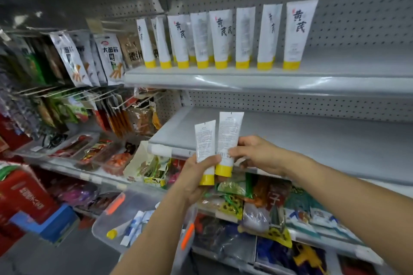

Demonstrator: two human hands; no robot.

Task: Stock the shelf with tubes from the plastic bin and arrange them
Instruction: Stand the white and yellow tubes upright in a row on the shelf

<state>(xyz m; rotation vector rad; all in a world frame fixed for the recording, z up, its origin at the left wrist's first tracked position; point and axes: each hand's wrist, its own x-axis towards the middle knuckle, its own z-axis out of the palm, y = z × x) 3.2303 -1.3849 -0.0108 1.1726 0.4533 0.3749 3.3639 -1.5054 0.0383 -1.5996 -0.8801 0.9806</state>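
Gray store shelving with a pegboard back fills the view. Just in front of the middle shelf (290, 136), the left hand (194, 176) grips one white tube (205, 140), yellow cap down. The right hand (257, 154) pinches a second tube (230, 131) touching it. Above that shelf stands a row of matching tubes (221, 40); below it, a clear bin (98, 233) holds more.

Left hand (197, 177) grips tube (204, 140); right hand (257, 154), second tube (229, 131).
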